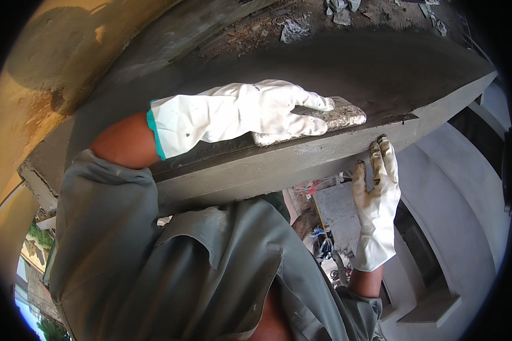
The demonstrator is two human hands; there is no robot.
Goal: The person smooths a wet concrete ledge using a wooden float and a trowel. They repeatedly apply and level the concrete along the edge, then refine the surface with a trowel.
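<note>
block (350, 113), cement-smeared, lies along the front edge of the grey ledge (256, 167), gripped by the gloved left hand (276, 108); the gloved right hand (378, 196) extends its fingers, tips at the ledge's face.

Grey ledge (404, 65), mottled block (348, 113) on top

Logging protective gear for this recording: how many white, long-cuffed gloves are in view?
2: one glove covers the left hand, on a pale, crusted rectangular block; another glove covers the right hand, by the grey cement ledge.
</note>
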